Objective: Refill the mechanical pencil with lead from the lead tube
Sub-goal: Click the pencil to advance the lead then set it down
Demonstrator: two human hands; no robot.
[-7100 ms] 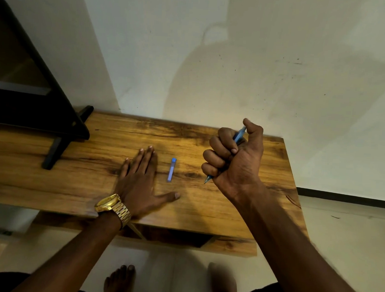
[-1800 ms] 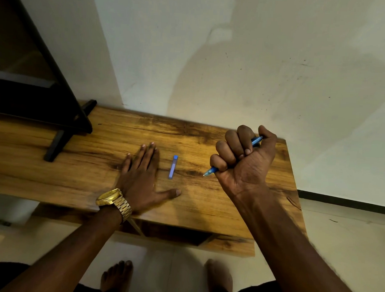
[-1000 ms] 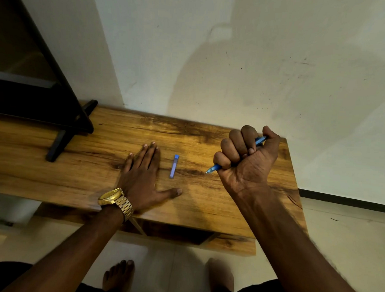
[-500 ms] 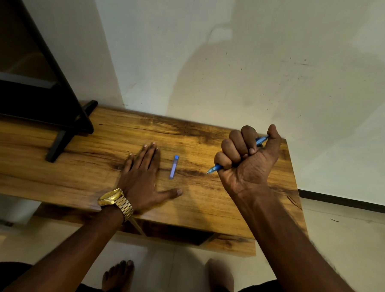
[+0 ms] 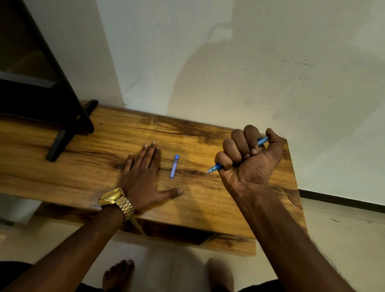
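On the table (image 5: 239, 210), wooden, set against a pale wall:

Right hand (image 5: 251, 162): closed in a fist around the mechanical pencil (image 5: 217, 167), raised above the right part of the table; palm side turned toward the camera, thumb pressed on the pencil's upper end.

Mechanical pencil: blue barrel, held at a slant; tip pointing down and left, sticking out below the little finger; upper end showing between the thumb and the curled fingers. Tip looks clear of the wood, though contact cannot be told for certain.

Left hand (image 5: 142, 176): spread flat, palm down on the table, fingers together and pointing away, thumb stretched out to the right. It holds nothing.

Lead tube (image 5: 174, 166): small blue tube lying flat on the table, long axis running roughly away from the person; between the two hands, just beside the left hand's fingers but not touching them, beyond the left thumb tip. Pencil tip is near it, to its right, apart.

Watch (image 5: 115, 200): gold-coloured, metal band, on the left wrist.

Black stand (image 5: 60, 143): dark frame with a foot resting on the left part of the table, well apart from the hands.

Floor: pale; bare foot (image 5: 118, 276) visible below the table edge.
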